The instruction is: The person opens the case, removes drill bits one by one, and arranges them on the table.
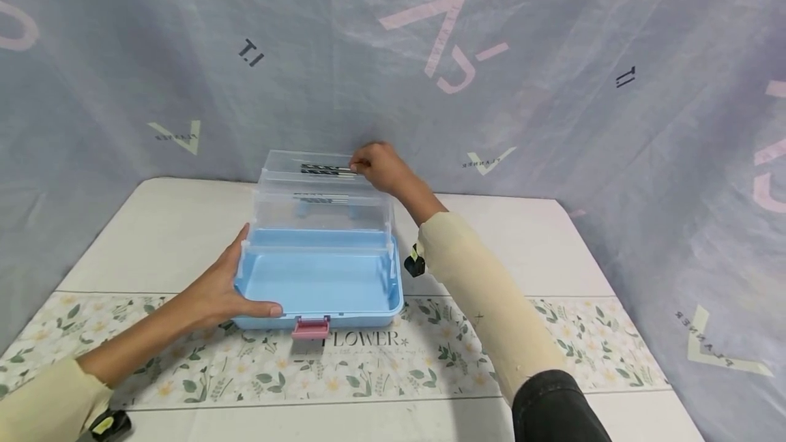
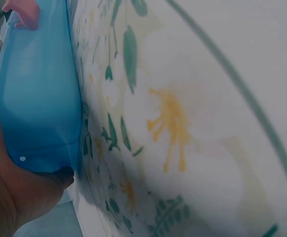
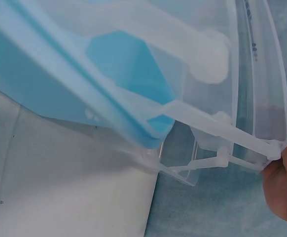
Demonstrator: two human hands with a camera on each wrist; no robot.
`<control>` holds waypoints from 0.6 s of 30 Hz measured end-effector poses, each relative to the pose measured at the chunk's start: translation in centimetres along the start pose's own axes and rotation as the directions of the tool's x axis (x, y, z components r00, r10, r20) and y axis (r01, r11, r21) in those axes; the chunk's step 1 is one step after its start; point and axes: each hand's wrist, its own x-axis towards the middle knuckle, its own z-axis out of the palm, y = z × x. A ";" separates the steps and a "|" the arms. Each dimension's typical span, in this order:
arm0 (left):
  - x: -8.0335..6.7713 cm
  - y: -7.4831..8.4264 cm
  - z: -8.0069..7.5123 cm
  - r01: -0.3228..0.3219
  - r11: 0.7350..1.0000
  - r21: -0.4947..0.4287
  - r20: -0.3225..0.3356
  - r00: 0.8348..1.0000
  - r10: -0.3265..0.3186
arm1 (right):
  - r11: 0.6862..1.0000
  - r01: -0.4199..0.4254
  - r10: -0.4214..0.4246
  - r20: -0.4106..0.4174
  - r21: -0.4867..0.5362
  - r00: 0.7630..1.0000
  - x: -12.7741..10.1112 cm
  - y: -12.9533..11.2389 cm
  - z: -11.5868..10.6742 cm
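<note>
A white table [image 1: 153, 224] stood against a draped grey-blue sheet [image 1: 552, 53] printed with pale chevrons and letters; most of the lettering was mirrored or too small to read, though "T.I" showed at 11 o'clock. A floral mat [image 1: 430, 360] ran across the table's near side, and the word "FLOWER" could be read on it just below the box. The box [image 1: 319, 285], a blue tub with a pink latch [image 1: 310, 327] at 6 o'clock, sat at the table's middle with its front edge on the mat, its long axis running 9 to 3 o'clock and its latch side facing the person. Clear trays [image 1: 322, 196] were stepped up and back toward 12 o'clock. Drill bits [image 1: 327, 169] lay in the top tray, lengthwise 9 to 3. The left hand [image 1: 230, 285] gripped the box's near-left corner, thumb along the front wall and fingers on the left side. The right hand [image 1: 377, 164] was at the top tray's right end, fingertips pinching the end of the bits. Both sleeves were cream.
</note>
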 end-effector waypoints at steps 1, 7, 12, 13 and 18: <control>0.0 0.0 0.0 -0.003 1.000 -0.009 -0.002 1.000 0.003 | 1.000 0.001 -0.001 -0.001 -0.004 1.000 0.0 0.0 0.1; 0.0 -0.1 0.1 -0.003 1.000 -0.015 -0.004 1.000 0.003 | 1.000 -0.001 0.001 -0.014 -0.028 1.000 0.3 -0.1 0.3; 0.0 0.0 0.0 0.000 1.000 -0.014 -0.004 1.000 0.000 | 0.999 -0.032 0.031 -0.027 -0.026 0.999 0.4 -0.4 0.5; 0.0 0.0 0.0 0.000 1.000 -0.012 -0.004 1.000 0.000 | 0.999 -0.036 0.035 -0.031 -0.027 0.999 0.5 -0.5 0.5; -0.1 0.1 -0.1 -0.010 1.000 -0.009 -0.010 1.000 0.010 | 0.998 -0.028 0.027 -0.030 -0.055 0.999 0.5 -0.6 0.4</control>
